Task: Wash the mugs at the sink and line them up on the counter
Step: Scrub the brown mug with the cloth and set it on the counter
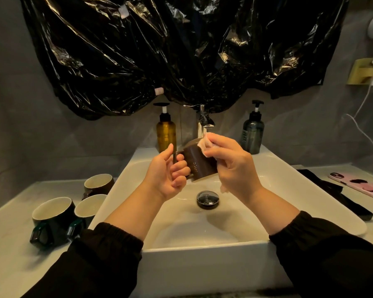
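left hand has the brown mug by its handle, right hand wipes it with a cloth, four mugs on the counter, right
Not four: the head view shows three mugs on the counter. The left hand holds the brown mug by its handle; the right hand wipes with the cloth.

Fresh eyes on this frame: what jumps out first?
The crinkled black plastic sheet hung above the tap dominates. Below it, over the sink, the left hand holds a brown mug by its handle while the right hand presses a pink cloth against it. Three more mugs stand on the counter at left.
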`<state>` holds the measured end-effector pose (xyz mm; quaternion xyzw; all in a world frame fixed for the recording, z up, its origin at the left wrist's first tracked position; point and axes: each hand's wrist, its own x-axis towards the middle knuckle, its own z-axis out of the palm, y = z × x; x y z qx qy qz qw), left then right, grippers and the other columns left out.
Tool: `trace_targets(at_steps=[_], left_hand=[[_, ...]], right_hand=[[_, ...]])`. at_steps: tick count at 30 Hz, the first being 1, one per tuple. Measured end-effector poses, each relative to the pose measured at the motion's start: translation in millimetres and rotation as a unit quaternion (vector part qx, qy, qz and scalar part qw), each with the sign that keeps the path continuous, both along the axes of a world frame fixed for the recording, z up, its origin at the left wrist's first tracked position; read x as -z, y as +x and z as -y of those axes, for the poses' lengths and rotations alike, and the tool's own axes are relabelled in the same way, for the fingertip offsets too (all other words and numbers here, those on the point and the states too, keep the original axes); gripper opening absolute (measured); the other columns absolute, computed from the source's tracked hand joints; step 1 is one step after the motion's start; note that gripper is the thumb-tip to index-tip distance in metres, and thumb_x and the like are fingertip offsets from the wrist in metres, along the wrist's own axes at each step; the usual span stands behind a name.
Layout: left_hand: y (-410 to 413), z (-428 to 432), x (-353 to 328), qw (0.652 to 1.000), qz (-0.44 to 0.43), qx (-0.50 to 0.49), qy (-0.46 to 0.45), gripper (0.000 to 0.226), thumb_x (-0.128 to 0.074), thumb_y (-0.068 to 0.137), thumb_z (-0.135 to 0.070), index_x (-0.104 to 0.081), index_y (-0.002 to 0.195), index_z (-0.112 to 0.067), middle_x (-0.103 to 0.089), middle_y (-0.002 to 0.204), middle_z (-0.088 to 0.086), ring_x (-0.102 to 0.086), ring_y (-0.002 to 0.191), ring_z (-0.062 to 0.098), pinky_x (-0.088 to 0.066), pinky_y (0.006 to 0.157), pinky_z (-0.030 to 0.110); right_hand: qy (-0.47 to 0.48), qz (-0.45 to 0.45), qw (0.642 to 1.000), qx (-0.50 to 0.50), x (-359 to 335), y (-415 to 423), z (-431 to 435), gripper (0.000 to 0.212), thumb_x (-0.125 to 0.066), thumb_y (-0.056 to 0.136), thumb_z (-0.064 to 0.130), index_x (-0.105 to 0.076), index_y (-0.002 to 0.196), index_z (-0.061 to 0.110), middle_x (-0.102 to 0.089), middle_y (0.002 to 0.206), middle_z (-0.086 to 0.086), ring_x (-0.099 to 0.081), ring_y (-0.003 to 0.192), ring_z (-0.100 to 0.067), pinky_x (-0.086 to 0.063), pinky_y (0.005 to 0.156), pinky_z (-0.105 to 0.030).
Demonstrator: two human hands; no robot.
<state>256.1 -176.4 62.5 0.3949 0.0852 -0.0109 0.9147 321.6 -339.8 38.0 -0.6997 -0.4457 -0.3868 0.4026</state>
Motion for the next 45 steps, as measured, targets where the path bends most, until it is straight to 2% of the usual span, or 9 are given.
trace_targets(at_steps=[5,11,15,19,25,31,34,38,45], left_hand=[[0,-4,-2,0.99,0.01,-0.035,0.138,0.05,-0.042,0.097,-0.045,-0.045,0.059,-0.013,-0.034,0.047,-0.001,-0.028,0.038,0.009,-0.021,0.032,0.016],[-6,15,7,0.766,0.184,-0.129,0.603,0.036,-0.056,0.092,-0.018,-0.055,0.057,-0.013,-0.046,0.045,-0.011,-0.043,0.046,0.006,-0.037,0.043,0.015],[-8,16,12,0.738,0.23,-0.116,0.624,0.031,-0.059,0.09,-0.014,-0.06,0.06,-0.02,-0.051,0.05,-0.012,-0.049,0.05,0.002,-0.038,0.048,0.01],[-8,13,14,0.76,0.25,-0.119,0.587,0.029,-0.059,0.09,-0.011,-0.062,0.062,-0.016,-0.052,0.051,-0.008,-0.05,0.051,0.005,-0.041,0.047,0.014],[-1,7,15,0.781,0.248,-0.117,0.562,0.034,-0.056,0.091,-0.011,-0.06,0.059,-0.019,-0.051,0.048,-0.015,-0.05,0.053,0.008,-0.043,0.046,0.02],[12,6,11,0.8,0.184,-0.155,0.55,0.008,-0.057,0.092,-0.024,-0.055,0.089,-0.017,-0.058,0.094,0.005,-0.058,0.084,0.017,-0.053,0.063,0.026],[17,0,10,0.891,-0.014,-0.113,0.439,0.033,-0.045,0.096,-0.044,-0.049,0.115,-0.017,-0.058,0.118,0.011,-0.061,0.098,0.023,-0.056,0.07,0.034],[9,-1,11,0.94,-0.13,0.058,0.31,0.048,-0.042,0.096,-0.05,-0.053,0.12,-0.01,-0.067,0.112,0.015,-0.07,0.089,0.031,-0.059,0.068,0.035],[7,-5,7,0.979,-0.158,0.084,0.093,0.022,-0.05,0.097,-0.017,-0.053,0.115,-0.005,-0.069,0.105,0.023,-0.066,0.097,0.041,-0.056,0.076,0.05]], right_hand=[[0.072,-0.335,0.937,0.071,-4,7,3,0.021,-0.056,0.085,-0.004,-0.074,0.082,0.007,-0.068,0.1,-0.004,-0.06,0.094,-0.015,-0.05,0.085,-0.031],[0.28,-0.75,0.541,-0.257,-17,14,19,0.037,-0.045,0.096,0.027,-0.058,0.073,0.001,-0.051,0.055,-0.008,-0.055,0.062,-0.019,-0.044,0.078,-0.033],[0.104,-0.738,0.597,-0.296,-18,14,23,0.069,-0.048,0.082,0.065,-0.067,0.112,0.005,-0.067,0.115,-0.019,-0.057,0.114,-0.036,-0.039,0.101,-0.047],[0.045,-0.715,0.63,-0.299,-16,16,24,0.095,-0.088,0.045,0.055,-0.055,0.126,0.019,-0.065,0.121,-0.016,-0.055,0.118,-0.035,-0.04,0.101,-0.047],[0.034,-0.695,0.643,-0.32,-13,16,23,0.1,-0.097,0.029,0.038,-0.058,0.119,0.017,-0.065,0.117,-0.016,-0.056,0.115,-0.034,-0.044,0.098,-0.046],[0.095,-0.678,0.698,-0.21,-18,13,18,0.049,-0.079,0.068,0.031,-0.056,0.109,0.019,-0.065,0.108,-0.011,-0.058,0.104,-0.027,-0.046,0.086,-0.038],[0.09,-0.646,0.735,-0.183,-20,15,18,0.03,-0.065,0.083,0.027,-0.058,0.111,0.02,-0.068,0.099,-0.007,-0.061,0.097,-0.022,-0.045,0.079,-0.033],[0.001,-0.584,0.793,-0.177,-19,10,14,0.051,-0.079,0.07,0.025,-0.057,0.115,0.025,-0.069,0.104,-0.004,-0.062,0.101,-0.023,-0.046,0.083,-0.034],[-0.02,-0.562,0.808,-0.176,-21,11,11,0.072,-0.08,0.066,0.021,-0.047,0.129,0.027,-0.062,0.118,-0.003,-0.058,0.11,-0.022,-0.047,0.097,-0.041]])
